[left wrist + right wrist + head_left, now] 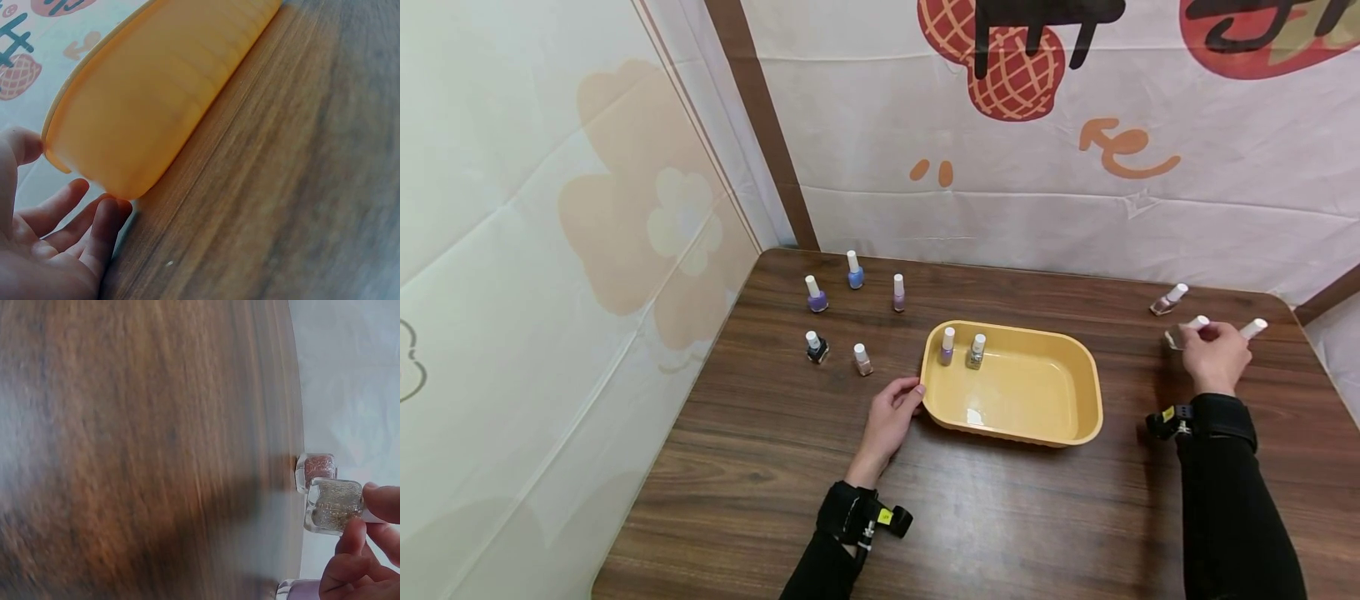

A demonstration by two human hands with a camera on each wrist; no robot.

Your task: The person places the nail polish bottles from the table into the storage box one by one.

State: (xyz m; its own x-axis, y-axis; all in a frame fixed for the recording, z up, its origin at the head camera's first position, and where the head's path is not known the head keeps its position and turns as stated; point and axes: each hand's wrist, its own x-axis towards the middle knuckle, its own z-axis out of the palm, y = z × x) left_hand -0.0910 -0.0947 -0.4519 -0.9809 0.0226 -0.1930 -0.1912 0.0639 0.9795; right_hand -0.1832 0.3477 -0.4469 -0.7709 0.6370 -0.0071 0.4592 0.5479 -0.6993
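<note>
My right hand (1216, 358) pinches the white cap of a clear nail polish bottle with gold glitter (337, 506) between thumb and fingers, at the table's right side. Beside it are a pinkish glitter bottle (319, 469) and a lilac one (301, 590), partly hidden in the right wrist view. My left hand (886, 425) holds the left end of a yellow tray (1037, 421), its thumb at the rim and its fingertips against the lower wall (134, 178). Inside the tray, toward the left, stand a purple bottle (947, 348) and a silvery glitter bottle (976, 353).
Left of the tray stand several more bottles: blue (855, 275), violet (817, 298), mauve (898, 294), black (817, 348) and beige (862, 361). A printed cloth (865, 125) hangs behind the brown wooden table (1015, 517).
</note>
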